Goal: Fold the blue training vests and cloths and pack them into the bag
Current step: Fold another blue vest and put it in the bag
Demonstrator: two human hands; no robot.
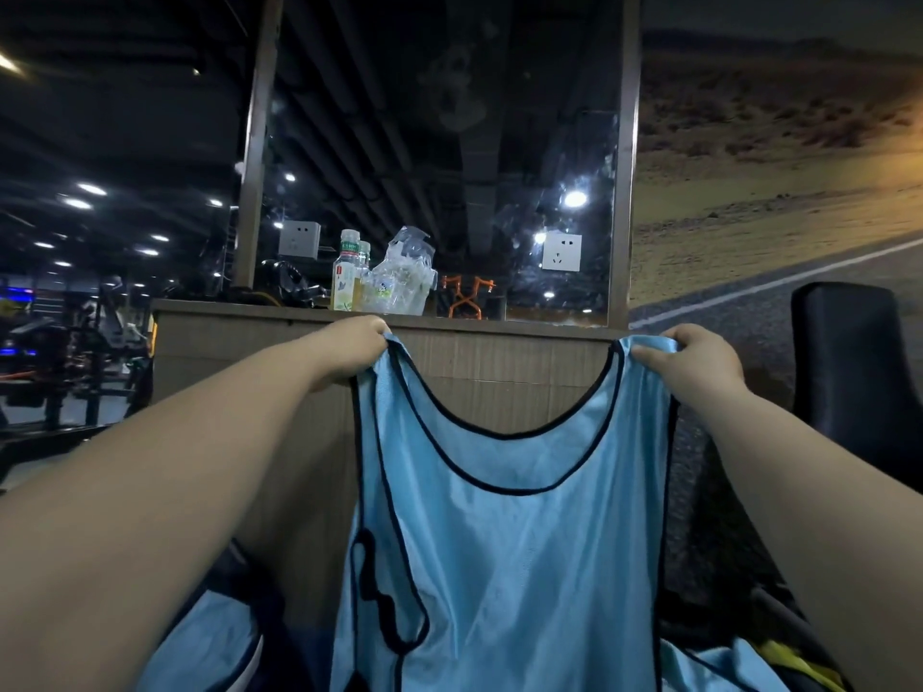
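Observation:
A light blue training vest point(504, 556) with black trim hangs full length in front of me, its neckline facing me. My left hand point(352, 349) pinches its left shoulder strap and my right hand point(692, 359) pinches its right one, both raised at about the same height. Below, at the bottom left, lies more blue fabric point(210, 641) with dark trim, and another blue piece point(719, 671) shows at the bottom right. No bag is plainly visible; a dark mass with a yellow part point(799, 661) sits at the bottom right.
A brown ledge point(249, 312) runs across ahead, with drink bottles point(347, 277) and a crumpled clear plastic bag point(404, 277) on it. Behind it stands a mirror panel with white sockets point(562, 252). A black chair back point(849, 372) is on the right, gym equipment on the left.

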